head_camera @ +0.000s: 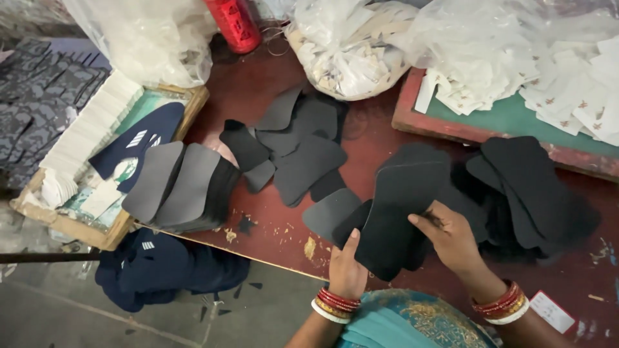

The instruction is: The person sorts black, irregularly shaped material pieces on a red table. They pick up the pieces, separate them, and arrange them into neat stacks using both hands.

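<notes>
Black sole-shaped cutouts (pixel 400 206) held low centre over dark red table (pixel 284 225). Left hand (pixel 346 267) gripping stack's near edge, thumb up against it. Right hand (pixel 451 238) pinching right edge, fingers curled. Loose black pieces (pixel 303 154) beyond; another black pile (pixel 535 193) just right. Grey stack (pixel 177 187) left, overlapping wooden tray (pixel 193 100).

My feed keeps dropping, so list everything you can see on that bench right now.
Sole-shaped cutouts: a few, black, held in both hands.
Loose cutouts: about ten, dark grey, table centre.
Cutout stack: one, grey-black, left table edge.
Cutout pile: one, black, right.
Plastic bags: three, clear, holding white pieces, back.
Cylinder: one, red, back.
Table: one, dark red.
Left hand: grips cutouts' lower edge.
Right hand: fingers on the cutouts.
</notes>
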